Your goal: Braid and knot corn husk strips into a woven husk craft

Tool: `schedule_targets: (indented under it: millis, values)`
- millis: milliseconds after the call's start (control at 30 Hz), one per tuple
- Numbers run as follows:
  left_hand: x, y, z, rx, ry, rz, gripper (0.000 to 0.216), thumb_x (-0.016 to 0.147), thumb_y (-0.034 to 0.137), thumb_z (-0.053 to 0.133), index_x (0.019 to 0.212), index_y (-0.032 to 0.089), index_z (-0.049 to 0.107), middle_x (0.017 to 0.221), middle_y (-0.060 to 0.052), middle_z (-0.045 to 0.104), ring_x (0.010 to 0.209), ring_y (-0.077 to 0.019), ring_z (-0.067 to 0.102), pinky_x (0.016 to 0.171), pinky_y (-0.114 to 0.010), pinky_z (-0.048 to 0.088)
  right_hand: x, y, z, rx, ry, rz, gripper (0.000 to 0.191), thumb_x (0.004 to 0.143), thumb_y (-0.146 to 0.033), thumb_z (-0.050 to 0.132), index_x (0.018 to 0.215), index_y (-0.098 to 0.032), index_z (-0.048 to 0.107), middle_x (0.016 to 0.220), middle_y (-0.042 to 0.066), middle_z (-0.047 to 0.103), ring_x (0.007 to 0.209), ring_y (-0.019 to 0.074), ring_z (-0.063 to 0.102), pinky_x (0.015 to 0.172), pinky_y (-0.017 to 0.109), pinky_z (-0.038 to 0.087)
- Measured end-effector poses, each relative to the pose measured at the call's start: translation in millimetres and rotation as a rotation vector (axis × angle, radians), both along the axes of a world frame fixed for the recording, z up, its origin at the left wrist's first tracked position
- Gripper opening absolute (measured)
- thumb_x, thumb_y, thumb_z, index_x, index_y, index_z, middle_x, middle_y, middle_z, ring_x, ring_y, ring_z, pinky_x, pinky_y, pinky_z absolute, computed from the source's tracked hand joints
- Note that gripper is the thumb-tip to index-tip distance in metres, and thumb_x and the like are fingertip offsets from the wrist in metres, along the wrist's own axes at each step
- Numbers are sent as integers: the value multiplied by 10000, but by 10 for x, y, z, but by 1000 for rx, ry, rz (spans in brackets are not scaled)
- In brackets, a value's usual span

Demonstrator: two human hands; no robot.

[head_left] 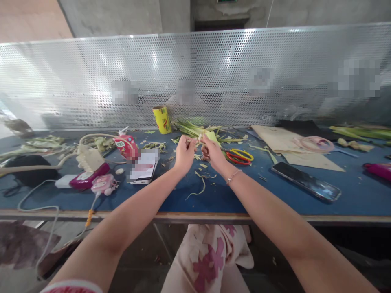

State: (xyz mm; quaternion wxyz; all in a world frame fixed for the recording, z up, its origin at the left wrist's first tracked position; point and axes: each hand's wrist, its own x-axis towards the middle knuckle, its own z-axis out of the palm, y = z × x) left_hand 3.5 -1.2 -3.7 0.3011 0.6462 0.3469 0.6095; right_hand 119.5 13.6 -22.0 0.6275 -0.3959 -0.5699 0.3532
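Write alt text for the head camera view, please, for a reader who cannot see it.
The left hand and right hand are close together above a blue table, apparently pinching a pale piece too small to identify. Beyond are green stalks and a yellow tube; red and yellow loops and a dark phone lie to the right.

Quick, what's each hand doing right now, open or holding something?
Left hand: closed, fingertips at a pale plant piece; its grip cannot be told.
Right hand: closed, apparently pinching that same piece.

Right-wrist bracelet (230, 179) (thin, silvery) — red, white-rimmed left sleeve (73, 287) — pale, purple-flowered clothing (207, 260).
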Motion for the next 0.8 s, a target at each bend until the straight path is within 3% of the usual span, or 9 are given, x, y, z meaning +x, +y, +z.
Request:
schedule_targets:
  millis: [133, 333, 433, 633, 800]
  values:
    - [-32, 1, 17, 8, 31, 15, 129, 858, 218, 511, 772, 209, 415, 542, 60, 489, 520, -86, 496, 550, -220, 382, 11, 42, -16, -185, 3, 122, 582, 801, -726, 358, 667, -194, 552, 537, 4, 496, 472, 115, 395, 443, 257, 291]
    - [-19, 21, 30, -137, 3, -47, 174, 812, 186, 585, 750, 201, 423, 506, 78, 478, 450, -71, 469, 511, -211, 393, 92, 16, 42, 82, -247, -25, 323, 769, -472, 548, 599, -198, 526, 597, -10, 518, 618, 144, 469, 610, 289, 356]
    - [-2, 50, 28, -302, -116, -123, 172, 797, 193, 615, 756, 184, 449, 512, 68, 509, 427, -64, 463, 473, -203, 389, 99, -45, 80, 93, -273, -52, 252, 786, -397, 519, 628, -201, 514, 568, -25, 487, 576, 139, 450, 600, 291, 343]
    - [4, 56, 74, -598, -362, -277, 90, 776, 100, 628, 718, 124, 563, 563, 0, 583, 493, -58, 528, 529, -197, 471, 75, -103, 103, 175, -356, -245, 276, 804, -319, 518, 569, -213, 420, 527, -36, 382, 561, 133, 377, 574, 289, 278]
    - [-5, 27, 93, -653, -405, -340, 110, 790, 70, 602, 697, 123, 625, 697, -47, 653, 600, -72, 600, 605, -203, 514, 97, -87, 104, 208, -299, -283, 295, 820, -322, 517, 580, -221, 377, 547, -39, 372, 567, 130, 360, 585, 292, 279]
